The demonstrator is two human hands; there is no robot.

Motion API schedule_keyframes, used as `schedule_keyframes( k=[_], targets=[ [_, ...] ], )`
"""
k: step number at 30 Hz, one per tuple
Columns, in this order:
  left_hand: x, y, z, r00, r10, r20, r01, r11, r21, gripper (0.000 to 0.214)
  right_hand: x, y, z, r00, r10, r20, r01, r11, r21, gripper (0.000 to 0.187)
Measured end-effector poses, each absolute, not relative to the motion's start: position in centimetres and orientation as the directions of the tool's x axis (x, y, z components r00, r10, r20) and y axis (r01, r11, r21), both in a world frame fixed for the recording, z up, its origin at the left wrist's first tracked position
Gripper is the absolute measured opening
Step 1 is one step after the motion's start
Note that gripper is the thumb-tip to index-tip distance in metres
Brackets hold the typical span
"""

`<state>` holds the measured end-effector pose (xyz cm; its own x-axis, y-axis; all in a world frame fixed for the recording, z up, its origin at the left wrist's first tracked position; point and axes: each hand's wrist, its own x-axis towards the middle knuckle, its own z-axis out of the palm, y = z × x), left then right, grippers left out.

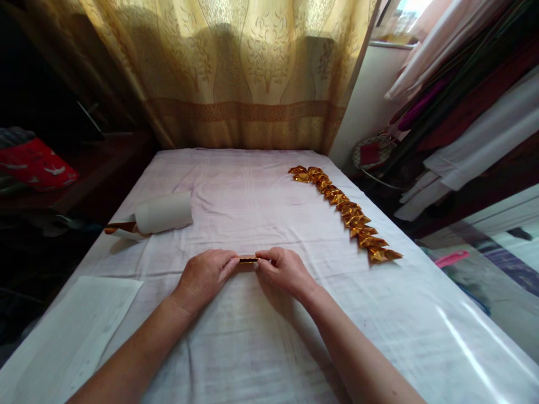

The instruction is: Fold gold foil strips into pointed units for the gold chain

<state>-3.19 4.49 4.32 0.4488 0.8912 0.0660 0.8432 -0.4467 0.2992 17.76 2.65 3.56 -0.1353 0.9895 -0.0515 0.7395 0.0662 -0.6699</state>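
A small gold foil strip lies between my two hands on the white cloth-covered table. My left hand pinches its left end with fingers pressed together. Pinching the right end is my right hand, fingers curled down onto the cloth. To the right, a long chain of folded gold foil pieces runs diagonally from the far middle toward the table's right edge.
A white roll of material with gold foil showing at its end lies at the left. A white paper sheet rests at the near left corner. A gold curtain hangs behind. Hanging clothes crowd the right side.
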Motion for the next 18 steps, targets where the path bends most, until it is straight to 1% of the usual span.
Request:
schedule_keyframes(
  k=[2, 4, 5, 7, 11, 15, 18],
  targets=[
    [-2.7, 5.4, 4.8, 0.396, 0.916, 0.067, 0.864, -0.396, 0.311, 0.026, 17.7, 4.3, 3.4, -0.058, 0.991, -0.117, 0.649, -0.051, -0.759, 0.029],
    [-2.1, 6.4, 4.9, 0.332, 0.940, 0.083, 0.889, -0.341, 0.305, 0.027, 17.7, 6.0, 3.0, -0.042, 0.987, -0.152, 0.561, -0.102, -0.821, 0.028],
    [-1.7, 6.8, 4.8, 0.300, 0.949, 0.100, 0.899, -0.316, 0.303, 0.026, 17.6, 6.7, 2.7, -0.032, 0.989, -0.148, 0.529, -0.109, -0.842, 0.027],
    [-1.0, 7.5, 4.3, 0.221, 0.964, 0.146, 0.907, -0.258, 0.334, 0.025, 17.5, 7.9, 2.2, 0.006, 0.993, -0.115, 0.485, -0.103, -0.868, 0.026],
    [-0.1, 8.1, 2.8, 0.139, 0.972, 0.189, 0.909, -0.201, 0.365, 0.026, 17.3, 8.8, 1.3, 0.066, 0.996, -0.066, 0.458, -0.089, -0.884, 0.030],
    [-0.2, 8.3, 2.2, 0.067, 0.975, 0.212, 0.917, -0.144, 0.373, 0.025, 17.3, 8.8, 0.7, 0.036, 0.999, -0.004, 0.432, -0.019, -0.901, 0.028],
    [-0.5, 8.3, 2.2, 0.061, 0.973, 0.223, 0.920, -0.141, 0.366, 0.023, 17.4, 8.8, 0.6, 0.013, 0.999, 0.045, 0.413, 0.035, -0.910, 0.026]
  ],
)
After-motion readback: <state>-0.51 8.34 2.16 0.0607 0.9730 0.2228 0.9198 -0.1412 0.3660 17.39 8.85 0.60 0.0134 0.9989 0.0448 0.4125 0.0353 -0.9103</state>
